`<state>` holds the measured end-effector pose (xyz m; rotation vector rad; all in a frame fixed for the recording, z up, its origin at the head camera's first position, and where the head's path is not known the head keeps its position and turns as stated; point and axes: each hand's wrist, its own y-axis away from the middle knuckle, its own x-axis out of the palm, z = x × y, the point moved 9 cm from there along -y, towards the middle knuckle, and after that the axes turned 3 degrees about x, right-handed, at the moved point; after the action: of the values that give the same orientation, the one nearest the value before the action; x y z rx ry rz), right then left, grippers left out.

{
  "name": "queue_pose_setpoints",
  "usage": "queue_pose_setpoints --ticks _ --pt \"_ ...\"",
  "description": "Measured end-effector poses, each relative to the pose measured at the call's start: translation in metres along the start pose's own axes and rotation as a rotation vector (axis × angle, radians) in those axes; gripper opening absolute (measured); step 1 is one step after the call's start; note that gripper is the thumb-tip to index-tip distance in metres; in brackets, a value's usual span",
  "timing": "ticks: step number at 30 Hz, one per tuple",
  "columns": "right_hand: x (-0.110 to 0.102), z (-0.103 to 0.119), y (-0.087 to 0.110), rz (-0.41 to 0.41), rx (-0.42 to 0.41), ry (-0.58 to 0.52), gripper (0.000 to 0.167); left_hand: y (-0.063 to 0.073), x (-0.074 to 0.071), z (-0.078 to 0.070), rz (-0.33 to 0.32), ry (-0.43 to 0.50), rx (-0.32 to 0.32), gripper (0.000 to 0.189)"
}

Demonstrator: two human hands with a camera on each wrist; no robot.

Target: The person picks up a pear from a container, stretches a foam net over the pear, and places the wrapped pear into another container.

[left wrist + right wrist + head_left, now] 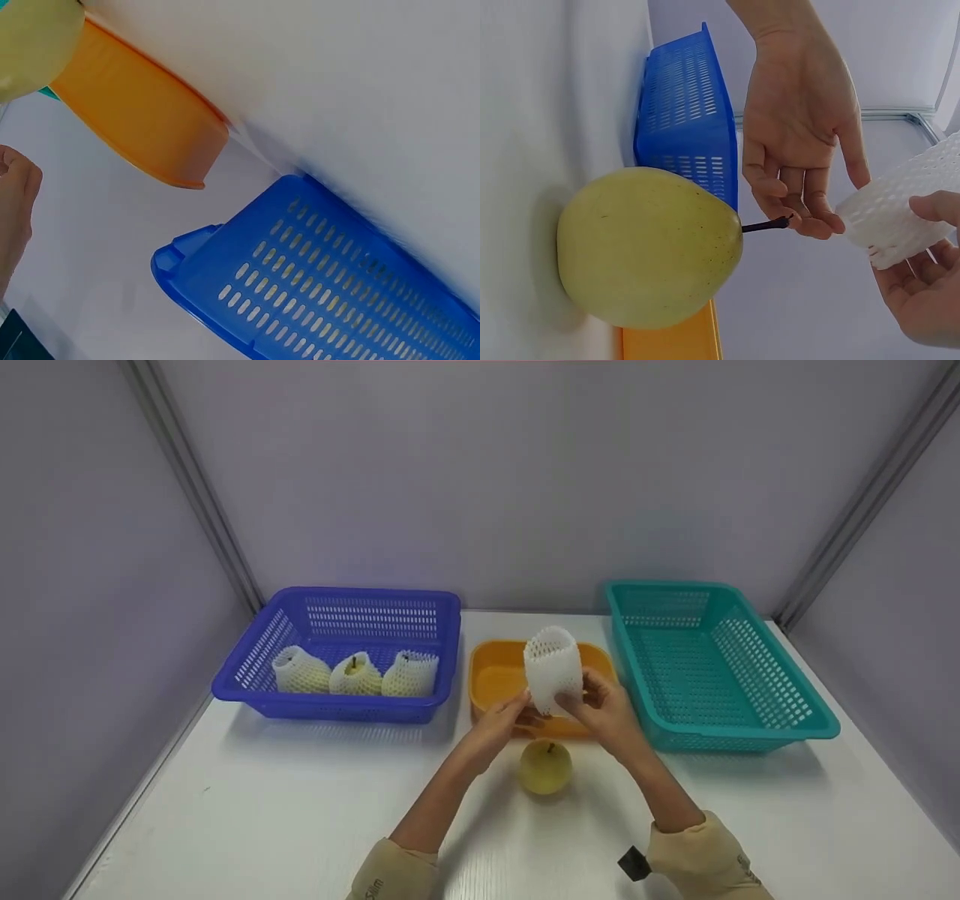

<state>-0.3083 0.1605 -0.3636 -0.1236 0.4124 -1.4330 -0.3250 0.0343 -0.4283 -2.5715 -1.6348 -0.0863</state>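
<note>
My right hand (611, 716) grips a white foam net sleeve (553, 669), thumb on its near face, above the orange tray. The sleeve stands upright in the head view with its round mouth open at the top. At the sleeve's lower end, my left hand (802, 135) pinches the edge between its thumb and bent fingertips. Below both hands, a bare yellow-green pear (545, 767) with a dark stem sits on the table, close in front of the tray; neither hand touches it.
An orange tray (495, 675) stands behind the pear. To its left, a blue basket (337, 707) holds several pears in foam nets (300, 671). A teal basket (739, 731) stands at the right. Grey partition walls (480, 472) enclose the white table (300, 810).
</note>
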Motion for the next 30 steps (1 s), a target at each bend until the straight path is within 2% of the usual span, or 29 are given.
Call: queue_pose_setpoints --ticks 7,11,15,20,23,25,28,30 --pt "0.003 -0.005 0.003 0.037 0.048 -0.029 0.04 -0.006 -0.003 -0.001 -0.032 0.444 0.003 0.026" --pt "0.005 -0.01 0.004 0.056 0.106 -0.051 0.044 -0.007 -0.003 -0.004 -0.032 0.611 0.012 0.027" --pt "0.006 -0.015 0.005 0.081 0.173 -0.087 0.05 -0.008 -0.004 -0.008 -0.051 0.727 0.044 0.027" --pt "0.009 -0.02 0.005 0.135 0.237 -0.172 0.057 -0.009 0.0 -0.013 -0.053 0.822 0.08 0.022" --pt "0.014 -0.023 0.007 0.222 0.251 -0.238 0.062 -0.009 0.002 -0.012 -0.066 0.854 0.078 0.019" --pt "0.019 -0.024 0.009 0.312 0.245 -0.303 0.062 -0.01 0.002 -0.011 -0.085 0.885 0.066 0.018" --pt "0.027 -0.023 0.013 0.435 0.253 -0.44 0.058 -0.01 0.003 -0.01 -0.099 0.903 0.054 0.018" --pt "0.03 -0.023 0.015 0.489 0.282 -0.542 0.055 -0.011 0.004 -0.009 -0.102 0.905 0.046 0.017"
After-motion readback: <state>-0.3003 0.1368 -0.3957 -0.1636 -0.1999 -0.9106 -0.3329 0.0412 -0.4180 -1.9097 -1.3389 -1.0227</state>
